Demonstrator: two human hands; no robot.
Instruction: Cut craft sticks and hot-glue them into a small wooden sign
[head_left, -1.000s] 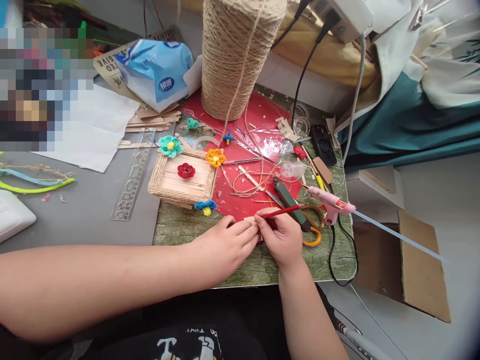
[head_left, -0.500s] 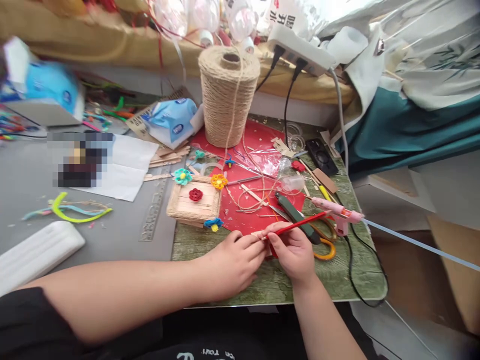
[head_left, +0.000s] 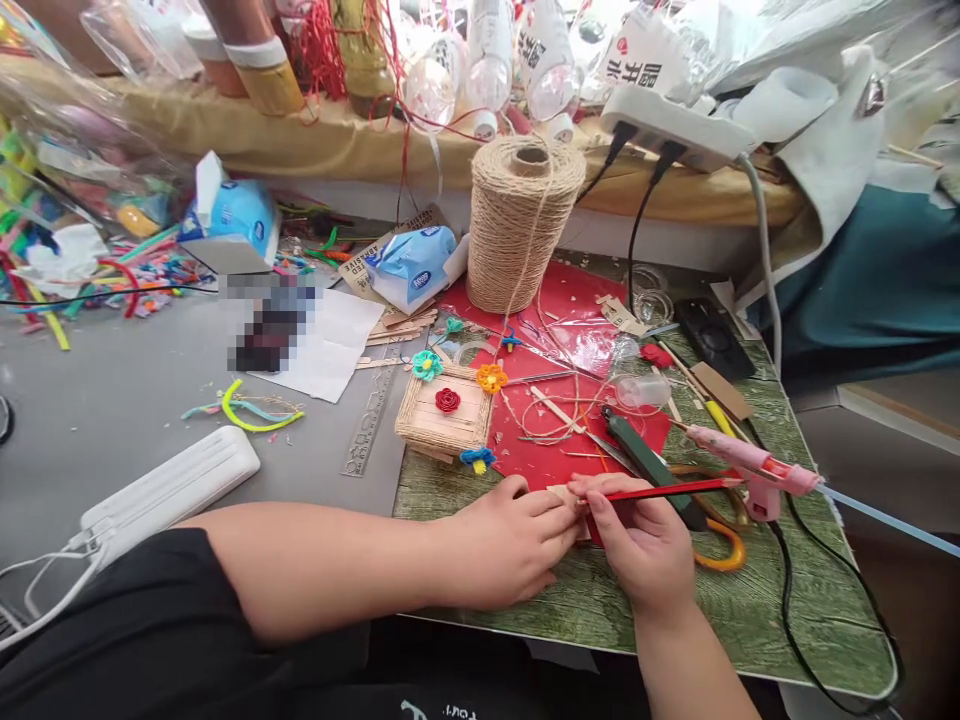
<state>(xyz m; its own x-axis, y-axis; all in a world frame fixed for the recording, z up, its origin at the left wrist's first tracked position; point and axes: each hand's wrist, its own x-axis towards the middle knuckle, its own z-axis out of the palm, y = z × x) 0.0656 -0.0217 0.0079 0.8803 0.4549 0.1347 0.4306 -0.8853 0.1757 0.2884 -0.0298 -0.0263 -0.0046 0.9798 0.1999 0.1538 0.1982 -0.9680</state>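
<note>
My right hand pinches a red and black pencil, its tip by the fingers of my left hand. My left hand is closed over a small pale flat piece, perhaps wood, mostly hidden under the fingers. Both hands meet low over the green wood-patterned board. Just beyond my left hand stands a small box of craft sticks and twine, with a red rose on top and teal, orange and blue flowers at its corners.
Right of the hands lie orange-handled scissors, a dark green-handled tool and a pink glue gun with its cord. Behind stand a twine spool and a tissue pack. A clear ruler and white power strip lie left.
The camera has turned left, so everything sits further right and more of the left side shows. The hands stay together, with the pencil still in my right hand.
</note>
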